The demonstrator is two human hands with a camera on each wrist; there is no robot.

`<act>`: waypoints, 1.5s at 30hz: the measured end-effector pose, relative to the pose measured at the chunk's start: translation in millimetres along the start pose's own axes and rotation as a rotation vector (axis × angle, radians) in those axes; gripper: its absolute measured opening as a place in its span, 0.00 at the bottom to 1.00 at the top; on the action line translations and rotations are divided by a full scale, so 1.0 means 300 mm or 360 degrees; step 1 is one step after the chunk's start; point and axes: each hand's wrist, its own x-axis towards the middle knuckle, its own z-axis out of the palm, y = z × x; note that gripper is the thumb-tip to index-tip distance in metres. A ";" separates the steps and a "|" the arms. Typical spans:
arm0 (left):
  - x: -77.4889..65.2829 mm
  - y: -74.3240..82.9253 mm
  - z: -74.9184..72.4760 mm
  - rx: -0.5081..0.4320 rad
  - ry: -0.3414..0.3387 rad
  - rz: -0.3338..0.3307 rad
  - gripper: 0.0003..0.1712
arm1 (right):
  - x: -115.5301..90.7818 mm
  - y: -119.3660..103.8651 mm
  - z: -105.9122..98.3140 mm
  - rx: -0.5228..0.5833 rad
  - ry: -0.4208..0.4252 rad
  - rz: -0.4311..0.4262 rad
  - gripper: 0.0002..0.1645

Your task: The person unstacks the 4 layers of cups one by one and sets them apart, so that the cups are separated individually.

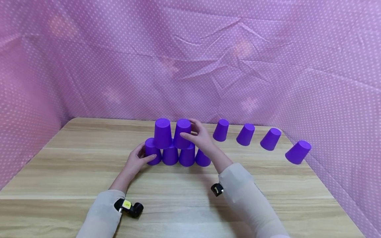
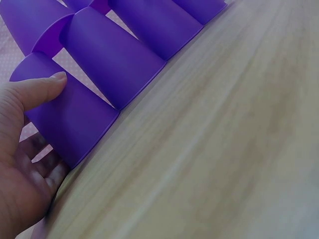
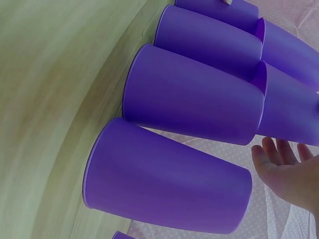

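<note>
Our R hand has its grip round the upper R cup, thumb in front, fingers behind; that cup is upside down, bridging the second base cup and third base cup. Our L hand has its grip round the far-L base cup, thumb across the front, which looks like a steadying hold.

To do this well, we'd center the upper R cup's rim over the join, lower w/ min. force, then spread thumb & fingers evenly before pulling straight back; a sideways drag could tip it. L grip should be light, b/c a squeeze or shove might shift the whole base.

Around: upper L cup is right beside the one in our R grip, so little room there. Fourth base cup is close under our R wrist, partly hidden in the head view, & probably the easiest to knock. Four loose cups stand apart on the R side of the counter, w/ pink dotted cloth behind.
</note>
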 end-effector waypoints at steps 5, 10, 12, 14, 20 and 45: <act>0.002 -0.001 -0.002 0.0018 0.0009 -0.0011 0.39 | 0.006 0.004 0.008 0.0009 0.0009 -0.0004 0.32; 0.000 0.002 -0.003 0.0002 0.0001 -0.0006 0.39 | 0.009 0.009 0.014 -0.0015 0.0027 -0.0040 0.28; -0.001 0.004 -0.002 -0.0008 0.0000 -0.0007 0.39 | 0.008 0.008 0.015 -0.0015 0.0028 -0.0047 0.28; -0.001 0.006 -0.001 -0.0011 0.0001 -0.0007 0.39 | 0.007 0.005 0.014 -0.0011 0.0026 -0.0045 0.28; 0.002 0.002 -0.001 0.0006 0.0003 -0.0006 0.39 | 0.007 0.000 0.000 -0.0004 0.0025 -0.0016 0.28; 0.002 -0.004 -0.007 0.0061 -0.0003 -0.0012 0.40 | 0.044 -0.034 -0.142 -0.0051 0.0245 -0.0029 0.29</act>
